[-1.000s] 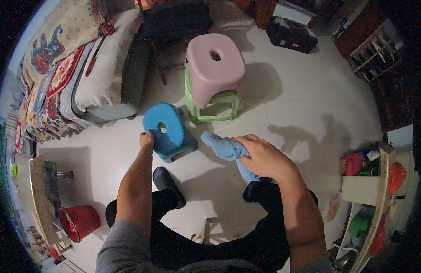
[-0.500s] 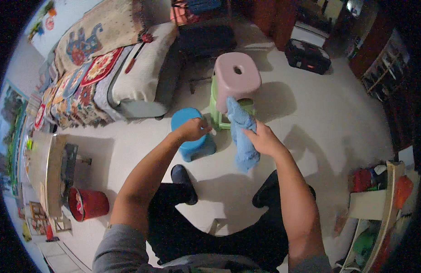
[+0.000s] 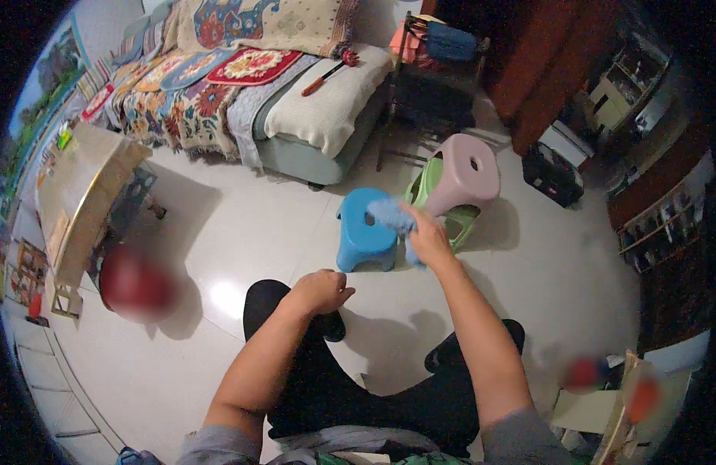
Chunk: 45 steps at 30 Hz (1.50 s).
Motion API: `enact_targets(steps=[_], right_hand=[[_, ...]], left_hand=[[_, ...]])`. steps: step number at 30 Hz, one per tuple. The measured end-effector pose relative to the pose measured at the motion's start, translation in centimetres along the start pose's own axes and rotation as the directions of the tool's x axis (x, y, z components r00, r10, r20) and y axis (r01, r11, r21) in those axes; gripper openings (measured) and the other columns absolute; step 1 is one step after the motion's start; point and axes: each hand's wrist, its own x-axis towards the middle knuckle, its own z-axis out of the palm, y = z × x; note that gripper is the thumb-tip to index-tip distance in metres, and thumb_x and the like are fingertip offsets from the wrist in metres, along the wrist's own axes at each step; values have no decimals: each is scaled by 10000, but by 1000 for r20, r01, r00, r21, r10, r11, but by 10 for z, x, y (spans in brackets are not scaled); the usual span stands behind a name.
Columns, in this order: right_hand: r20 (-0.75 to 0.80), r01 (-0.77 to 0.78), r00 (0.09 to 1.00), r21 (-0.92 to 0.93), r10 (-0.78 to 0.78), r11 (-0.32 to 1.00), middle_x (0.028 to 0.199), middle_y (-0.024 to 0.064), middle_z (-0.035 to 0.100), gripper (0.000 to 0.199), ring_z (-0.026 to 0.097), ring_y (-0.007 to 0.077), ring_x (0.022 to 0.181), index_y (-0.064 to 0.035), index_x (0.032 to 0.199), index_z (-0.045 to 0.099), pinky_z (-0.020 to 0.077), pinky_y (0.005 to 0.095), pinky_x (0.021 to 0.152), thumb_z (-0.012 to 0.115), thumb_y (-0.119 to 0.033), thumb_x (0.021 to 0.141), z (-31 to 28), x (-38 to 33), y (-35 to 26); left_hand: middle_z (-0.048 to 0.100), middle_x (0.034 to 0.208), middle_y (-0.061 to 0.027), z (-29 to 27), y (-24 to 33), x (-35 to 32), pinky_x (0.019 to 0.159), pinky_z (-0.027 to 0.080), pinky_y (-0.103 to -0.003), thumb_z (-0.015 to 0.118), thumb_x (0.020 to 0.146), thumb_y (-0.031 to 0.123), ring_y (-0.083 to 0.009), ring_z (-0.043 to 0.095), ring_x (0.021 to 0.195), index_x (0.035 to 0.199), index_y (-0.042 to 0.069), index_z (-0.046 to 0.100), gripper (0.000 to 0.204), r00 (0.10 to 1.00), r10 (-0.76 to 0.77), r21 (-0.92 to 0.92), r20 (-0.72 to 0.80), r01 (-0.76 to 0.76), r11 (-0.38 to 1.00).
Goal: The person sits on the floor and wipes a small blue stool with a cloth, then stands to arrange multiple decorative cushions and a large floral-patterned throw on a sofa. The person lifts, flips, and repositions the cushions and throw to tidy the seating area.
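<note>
My right hand (image 3: 431, 239) grips a light blue cloth (image 3: 390, 215), which reaches over the right side of a blue plastic stool's seat. Whether it touches the seat I cannot tell. The blue stool (image 3: 356, 240) stands upright on the floor ahead of me. Lower and to the left is my left hand (image 3: 319, 292), back up, fingers curled under above my shoe; anything inside them is hidden. Just beyond the cloth, a pink stool (image 3: 470, 174) sits stacked on a green stool (image 3: 465, 225), partly behind my right hand.
At the far left is a sofa (image 3: 296, 159) draped with patterned covers, a red-handled stick (image 3: 319, 84) on its arm. A table (image 3: 94, 201) and a blurred red bin (image 3: 133, 287) stand left. A rack (image 3: 435, 85) rises behind the stools; a black case (image 3: 553, 172) lies far right.
The view has swung so the room sits further right. My left hand has drawn back from the blue stool toward me. The cloth in my right hand has come over the blue stool's seat.
</note>
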Motion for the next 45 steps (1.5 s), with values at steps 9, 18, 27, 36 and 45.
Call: enact_targets(steps=[9,18,27,36,45], right_hand=[[14,78,997,-484,-81,871,1471,198,322,650,279,349,1377,-268,1388,448,236,491,1113,615,-124,777,93,54,26],[219,-20,968,-417,123,909,1466,229,291,438,284,383,1357,-143,1237,583,286,500,1075,654,-251,819,63,7,-11],[359,-19,933,-8,21,1000,933,195,659,328,635,356,883,-42,1068,629,502,436,780,619,-264,827,46,-54,5],[498,-8,864,157,-72,988,1053,176,631,342,606,365,967,-51,1119,610,495,438,846,613,-274,859,112,-51,-26],[750,-218,572,-251,332,943,1064,193,621,333,598,360,996,-46,1139,594,476,462,858,568,-270,895,150,-35,20]], left_hand=[[674,884,-204,-5,-33,5,769,513,-466,558,903,341,-389,644,846,922,23,663,336,992,39,-179,-116,-59,982],[680,904,-191,3,-59,-14,785,513,-470,560,883,356,-378,640,891,929,38,670,340,988,-85,-137,-130,67,988],[658,956,-192,4,-28,-60,780,517,-456,571,891,359,-369,640,878,967,31,657,348,975,99,-50,-197,-111,993],[617,941,-153,20,-59,-18,724,518,-463,595,855,283,-344,629,845,913,49,625,244,982,132,65,-136,-124,990],[627,959,-147,-9,-112,47,732,503,-444,553,852,240,-308,613,908,898,76,634,189,996,-25,-26,81,27,999]])
